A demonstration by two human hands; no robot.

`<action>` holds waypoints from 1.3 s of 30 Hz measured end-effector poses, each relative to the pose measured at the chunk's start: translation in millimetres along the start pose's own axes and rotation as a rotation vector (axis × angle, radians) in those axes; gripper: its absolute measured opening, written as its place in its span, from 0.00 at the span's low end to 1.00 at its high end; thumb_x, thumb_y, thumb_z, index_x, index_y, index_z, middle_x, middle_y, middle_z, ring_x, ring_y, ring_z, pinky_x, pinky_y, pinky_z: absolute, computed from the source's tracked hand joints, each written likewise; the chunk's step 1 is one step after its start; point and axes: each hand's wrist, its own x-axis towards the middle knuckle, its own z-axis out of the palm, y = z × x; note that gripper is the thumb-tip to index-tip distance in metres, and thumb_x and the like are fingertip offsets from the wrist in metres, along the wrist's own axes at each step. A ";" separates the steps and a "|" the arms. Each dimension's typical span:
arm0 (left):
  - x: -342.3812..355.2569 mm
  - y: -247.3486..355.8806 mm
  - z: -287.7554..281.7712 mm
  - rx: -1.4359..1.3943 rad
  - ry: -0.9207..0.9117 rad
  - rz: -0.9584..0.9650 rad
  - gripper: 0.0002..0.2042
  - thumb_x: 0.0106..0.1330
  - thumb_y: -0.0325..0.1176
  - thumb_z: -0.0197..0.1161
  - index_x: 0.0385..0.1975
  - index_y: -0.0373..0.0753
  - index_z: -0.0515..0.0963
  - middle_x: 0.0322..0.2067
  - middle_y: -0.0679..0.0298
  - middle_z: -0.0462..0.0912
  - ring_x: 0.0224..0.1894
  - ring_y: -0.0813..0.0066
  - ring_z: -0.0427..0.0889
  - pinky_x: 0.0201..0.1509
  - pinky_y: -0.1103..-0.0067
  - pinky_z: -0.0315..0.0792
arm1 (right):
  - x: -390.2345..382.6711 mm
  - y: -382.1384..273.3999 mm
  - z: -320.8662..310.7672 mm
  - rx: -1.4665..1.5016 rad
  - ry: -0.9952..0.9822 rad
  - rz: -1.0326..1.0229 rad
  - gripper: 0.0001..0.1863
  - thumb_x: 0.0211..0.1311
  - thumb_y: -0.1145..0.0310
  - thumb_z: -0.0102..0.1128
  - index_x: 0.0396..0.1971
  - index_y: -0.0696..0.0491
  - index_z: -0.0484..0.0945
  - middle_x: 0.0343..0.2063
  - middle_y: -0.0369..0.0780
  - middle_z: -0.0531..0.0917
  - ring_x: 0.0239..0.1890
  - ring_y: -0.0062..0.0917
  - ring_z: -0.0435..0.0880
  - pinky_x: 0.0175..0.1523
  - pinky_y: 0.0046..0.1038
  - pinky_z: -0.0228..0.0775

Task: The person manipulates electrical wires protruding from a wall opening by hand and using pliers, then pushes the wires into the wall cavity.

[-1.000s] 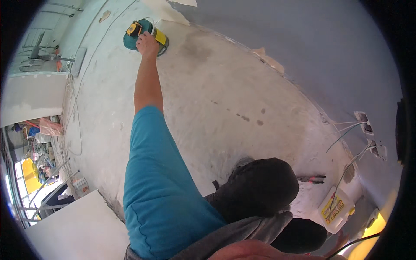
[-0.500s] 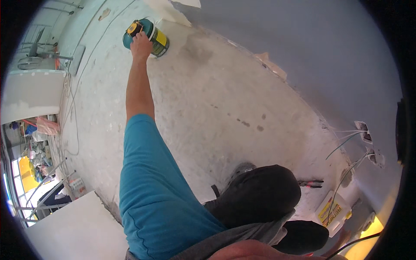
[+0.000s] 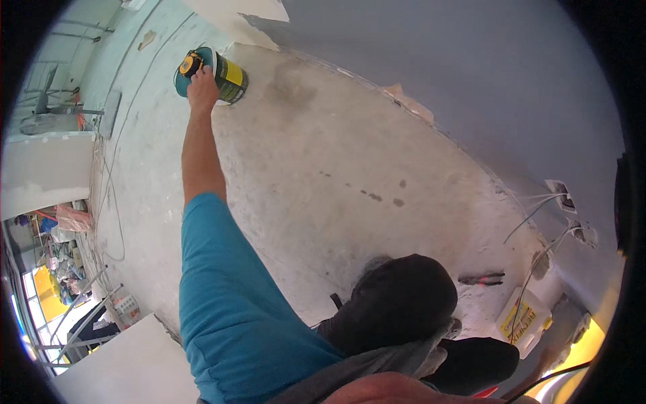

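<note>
My left arm, in a blue sleeve, stretches far out across the floor. At its end my left hand (image 3: 203, 89) has its fingers closed on a round yellow-and-black tape measure (image 3: 191, 64). The tape measure is at the green lid (image 3: 182, 85) of a bucket (image 3: 231, 78) with a dark wall and a yellow label. Whether it rests on the lid or is lifted off it, I cannot tell. My right hand is out of sight.
Pliers (image 3: 482, 279) lie right of my bent knee (image 3: 410, 296), near a white jug (image 3: 528, 323). Loose wires hang from wall boxes (image 3: 562, 195) in the grey wall (image 3: 471, 67). A cable (image 3: 114, 202) and a fan (image 3: 50, 121) are at left.
The whole view has shifted slightly, so the bucket and my left hand appear a little further left and lower. My left hand stays on the tape measure.
</note>
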 end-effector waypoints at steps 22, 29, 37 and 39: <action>-255.2 97.0 -183.3 -0.200 -0.031 0.441 0.13 0.62 0.28 0.56 0.46 0.38 0.72 0.43 0.59 0.77 0.47 0.61 0.78 0.47 0.67 0.73 | -98.2 -376.2 -287.9 0.906 0.394 -1.349 0.22 0.61 0.79 0.65 0.56 0.55 0.76 0.54 0.44 0.80 0.60 0.34 0.78 0.64 0.32 0.68; -350.5 138.1 -238.5 -0.410 -0.076 0.512 0.10 0.61 0.27 0.60 0.43 0.36 0.74 0.40 0.59 0.77 0.44 0.63 0.78 0.48 0.67 0.72 | -268.3 -610.1 -275.6 0.948 -0.108 -2.122 0.30 0.60 0.69 0.67 0.63 0.43 0.72 0.63 0.43 0.72 0.66 0.38 0.69 0.72 0.39 0.60; -412.8 174.7 -264.7 -0.557 -0.172 0.459 0.11 0.59 0.26 0.63 0.41 0.39 0.74 0.36 0.61 0.74 0.41 0.63 0.74 0.47 0.67 0.68 | -348.5 -681.0 -189.7 0.530 0.120 -2.336 0.31 0.58 0.64 0.69 0.63 0.30 0.74 0.66 0.45 0.68 0.65 0.43 0.69 0.71 0.43 0.57; -414.7 178.2 -265.5 -0.606 -0.123 0.404 0.10 0.59 0.26 0.64 0.40 0.39 0.74 0.36 0.60 0.74 0.42 0.62 0.74 0.47 0.67 0.67 | -346.5 -684.5 -181.8 0.600 0.171 -2.312 0.30 0.59 0.63 0.68 0.62 0.29 0.74 0.65 0.47 0.69 0.64 0.44 0.70 0.70 0.44 0.58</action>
